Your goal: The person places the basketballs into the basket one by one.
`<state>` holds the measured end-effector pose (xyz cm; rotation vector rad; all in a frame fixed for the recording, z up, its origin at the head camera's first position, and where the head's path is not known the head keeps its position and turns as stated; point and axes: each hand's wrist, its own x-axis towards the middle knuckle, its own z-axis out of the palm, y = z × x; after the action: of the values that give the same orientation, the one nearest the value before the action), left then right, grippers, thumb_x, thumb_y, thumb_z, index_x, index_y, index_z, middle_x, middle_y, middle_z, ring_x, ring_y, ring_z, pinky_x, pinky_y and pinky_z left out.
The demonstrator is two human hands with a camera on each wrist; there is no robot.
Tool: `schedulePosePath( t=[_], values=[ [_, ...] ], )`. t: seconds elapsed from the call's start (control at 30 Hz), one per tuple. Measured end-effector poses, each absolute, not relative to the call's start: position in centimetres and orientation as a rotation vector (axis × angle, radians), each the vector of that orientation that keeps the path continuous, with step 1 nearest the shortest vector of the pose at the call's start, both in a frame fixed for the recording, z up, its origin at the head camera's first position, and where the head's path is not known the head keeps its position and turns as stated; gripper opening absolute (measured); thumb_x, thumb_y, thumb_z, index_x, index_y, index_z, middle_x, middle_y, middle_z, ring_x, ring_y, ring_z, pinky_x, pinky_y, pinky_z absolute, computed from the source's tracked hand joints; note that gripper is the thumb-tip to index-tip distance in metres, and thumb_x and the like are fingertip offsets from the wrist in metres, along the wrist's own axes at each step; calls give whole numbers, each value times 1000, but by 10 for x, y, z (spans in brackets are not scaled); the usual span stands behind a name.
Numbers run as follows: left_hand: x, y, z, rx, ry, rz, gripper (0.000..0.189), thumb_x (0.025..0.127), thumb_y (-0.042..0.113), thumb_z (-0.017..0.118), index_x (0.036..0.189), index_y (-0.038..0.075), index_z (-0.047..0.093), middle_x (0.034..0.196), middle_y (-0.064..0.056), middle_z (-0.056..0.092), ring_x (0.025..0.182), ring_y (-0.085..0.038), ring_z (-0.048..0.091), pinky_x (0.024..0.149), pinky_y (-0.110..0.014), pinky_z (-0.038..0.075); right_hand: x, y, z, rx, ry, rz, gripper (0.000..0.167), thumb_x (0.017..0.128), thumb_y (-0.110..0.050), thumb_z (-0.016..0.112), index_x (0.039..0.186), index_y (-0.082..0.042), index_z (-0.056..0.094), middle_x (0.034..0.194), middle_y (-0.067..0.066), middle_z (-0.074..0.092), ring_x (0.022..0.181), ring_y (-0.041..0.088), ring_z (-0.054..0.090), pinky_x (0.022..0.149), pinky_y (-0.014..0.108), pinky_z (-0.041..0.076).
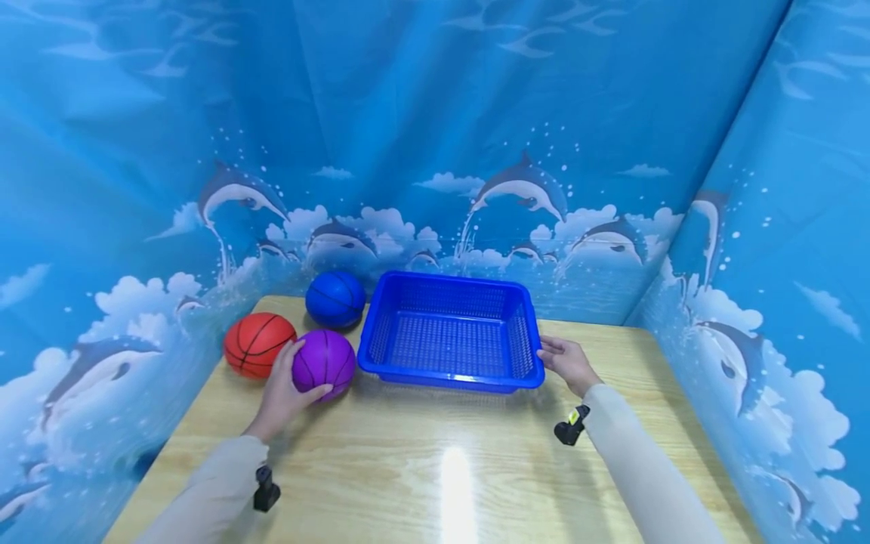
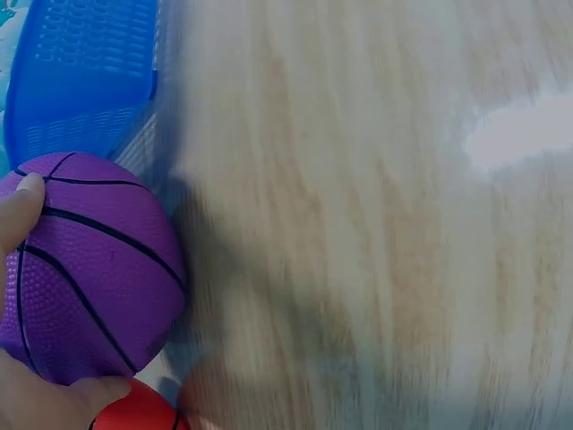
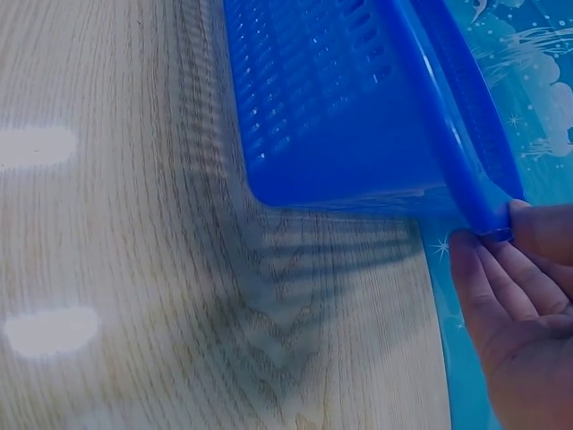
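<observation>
On the left part of a wood-grained tabletop (image 1: 381,453), a purple ball (image 1: 323,363) sits within the grip of the left hand (image 1: 282,389), its thumb and fingers spread round the sides. The ball's skin is finely pebbled and crossed by black basketball seams, as the left wrist view shows closely. It lies between a red ball (image 1: 257,346) and a blue basket (image 1: 448,340), just beside the basket's left end. The red ball and, farther back, a blue ball (image 1: 336,300) carry the same dark seams.

The basket is a rectangular, plastic-looking tub with pierced walls, smooth solid corners, a lattice floor and a thick, glossy rim. At its right end the right hand (image 1: 569,366) pinches that rim, thumb above and fingers curled beneath.

Both pale sleeves end near small black devices at the wrists; the right device (image 1: 571,429) bears a yellow-green patch, possibly a label, though too small to read. Behind the table hangs a creased blue backdrop (image 1: 408,113) printed with leaping dolphins, puffy clouds and white bubbles. Glare forms a white streak on the tabletop's polished surface.
</observation>
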<state>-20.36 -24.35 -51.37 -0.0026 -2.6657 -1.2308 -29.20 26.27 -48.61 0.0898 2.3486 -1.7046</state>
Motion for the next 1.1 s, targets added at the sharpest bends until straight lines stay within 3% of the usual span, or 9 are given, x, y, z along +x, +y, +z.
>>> schedulePosePath(
  t=[0.33,0.67,1.1],
  values=[
    [-202,-241,-514,62,-2712,-1230,108,75,29,83,153,3,13,153,-33,9,134,-57,22,102,-69,29,-290,263,-485,116,2341,-1713,49,99,-3,47,145,8,32,141,31,42,127,39,48,98,36,48],
    [-202,-238,-514,181,-2586,-1266,96,74,17,83,150,1,26,147,-28,32,129,-50,37,101,-64,36,-290,260,-485,135,2335,-1738,48,99,-2,45,144,9,33,140,31,43,126,39,49,98,37,48],
    [-190,-243,-482,201,-2485,-1324,97,72,16,84,150,6,28,146,-28,35,126,-51,41,98,-64,40,-288,258,-482,139,2339,-1751,47,99,0,45,142,12,33,138,32,43,126,39,48,98,37,48]
  ],
)
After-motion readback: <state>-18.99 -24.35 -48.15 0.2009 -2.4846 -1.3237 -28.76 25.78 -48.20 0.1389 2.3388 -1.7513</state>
